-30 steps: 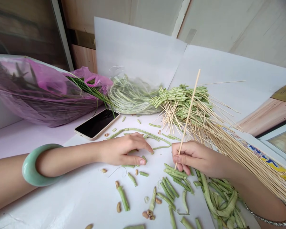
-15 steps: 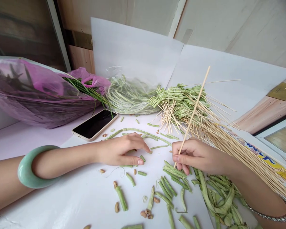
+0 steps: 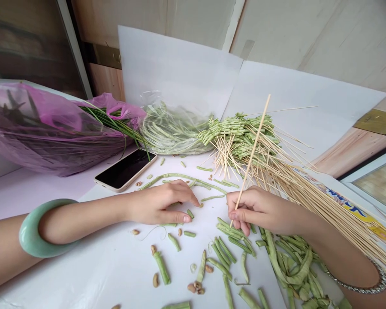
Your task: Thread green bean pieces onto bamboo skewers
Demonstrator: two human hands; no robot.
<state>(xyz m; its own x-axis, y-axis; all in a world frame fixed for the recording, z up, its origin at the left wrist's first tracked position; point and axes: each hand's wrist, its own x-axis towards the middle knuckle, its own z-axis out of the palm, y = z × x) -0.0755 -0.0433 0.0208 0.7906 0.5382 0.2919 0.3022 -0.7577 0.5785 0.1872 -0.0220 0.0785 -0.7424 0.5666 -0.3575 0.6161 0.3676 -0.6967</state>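
My left hand [image 3: 159, 206] rests on the white paper, fingers curled over a thin green bean [image 3: 176, 205] with short bean pieces [image 3: 189, 213] by the fingertips. My right hand [image 3: 254, 210] pinches a thin bamboo skewer [image 3: 252, 148] upright between thumb and fingers, its lower tip just above loose green bean lengths [image 3: 228, 231]. Beyond it lies a bundle of skewers threaded with folded beans [image 3: 234, 132]. Long loose skewers [image 3: 312, 201] fan out past my right wrist. A heap of long pale beans [image 3: 291, 266] sits below my right forearm.
A clear bag of beans [image 3: 170, 131] and a purple bag with green stalks [image 3: 51, 128] lie at the back. A phone [image 3: 125, 169] sits face up beside them. Shelled beans [image 3: 155, 280] and bean pieces are scattered across the white paper [image 3: 83, 274].
The whole scene has slid slightly left in view. My hands keep about the same pose, and the skewer in my right hand leans slightly further right.
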